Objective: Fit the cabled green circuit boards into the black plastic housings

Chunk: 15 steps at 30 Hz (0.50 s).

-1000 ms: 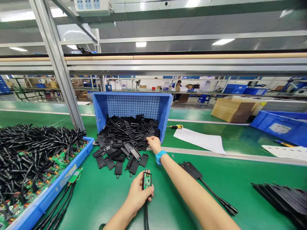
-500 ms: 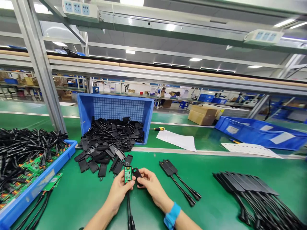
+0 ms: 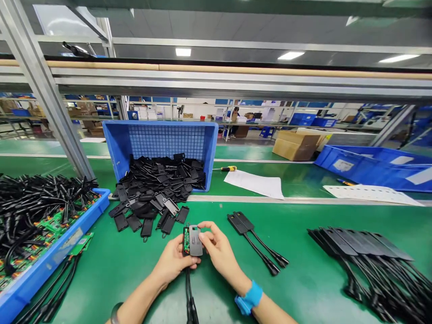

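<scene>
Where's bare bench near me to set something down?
Green bench is bare between your left hand and the cables beside the blue tray, and between the paired units and the stack at right. Black covers crowd the mouth of the blue bin.

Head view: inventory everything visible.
Encased board: one, green, front
Cover: one, grey, partly over board
Tipped bin: one, blue, centre
Casing parts: many, black, in and before bin
Tray: one, blue, left
Cabled boards: many, green, in and beside tray
Cabled units: two plus several, black, right
Screwdriver: one, yellow, beside bin
Sheets: two, white, right
Carton: one, brown, back right
Containers: uncountable, blue, back right
Bench: one, green, underneath
Frame: one, grey, overhead
Background items: many, indistinct
Wristbands: two, blue right, dark left
Left hand: one, holding board
Right hand: one, on cover
</scene>
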Each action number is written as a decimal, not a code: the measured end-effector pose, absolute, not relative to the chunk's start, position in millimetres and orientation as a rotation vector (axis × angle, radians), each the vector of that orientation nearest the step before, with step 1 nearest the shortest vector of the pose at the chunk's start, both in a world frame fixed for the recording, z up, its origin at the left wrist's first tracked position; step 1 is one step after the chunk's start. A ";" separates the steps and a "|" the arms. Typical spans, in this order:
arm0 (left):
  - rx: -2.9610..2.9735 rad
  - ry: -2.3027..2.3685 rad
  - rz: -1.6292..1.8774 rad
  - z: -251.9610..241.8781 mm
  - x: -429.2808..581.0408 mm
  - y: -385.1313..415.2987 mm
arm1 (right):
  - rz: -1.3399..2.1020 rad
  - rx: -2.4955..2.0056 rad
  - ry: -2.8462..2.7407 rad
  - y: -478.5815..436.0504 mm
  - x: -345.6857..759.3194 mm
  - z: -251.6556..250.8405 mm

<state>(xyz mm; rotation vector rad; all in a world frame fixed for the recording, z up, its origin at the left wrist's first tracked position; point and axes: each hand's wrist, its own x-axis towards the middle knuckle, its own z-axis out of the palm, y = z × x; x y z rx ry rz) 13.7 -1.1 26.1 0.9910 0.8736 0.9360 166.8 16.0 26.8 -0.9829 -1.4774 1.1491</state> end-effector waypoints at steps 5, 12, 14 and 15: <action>1.023 0.809 0.936 20.7 13.5 -1.1 | 1.122 -0.990 -1.519 14.2 163.3 22.3; 1.082 0.842 0.911 21.9 12.9 -0.3 | 1.192 -1.006 -1.415 16.2 160.4 20.9; 1.111 0.871 0.901 22.1 13.4 -0.6 | 1.194 -1.015 -1.399 16.7 160.1 20.1; 1.132 0.881 0.897 21.9 13.6 -0.9 | 1.203 -1.010 -1.384 16.9 160.1 19.9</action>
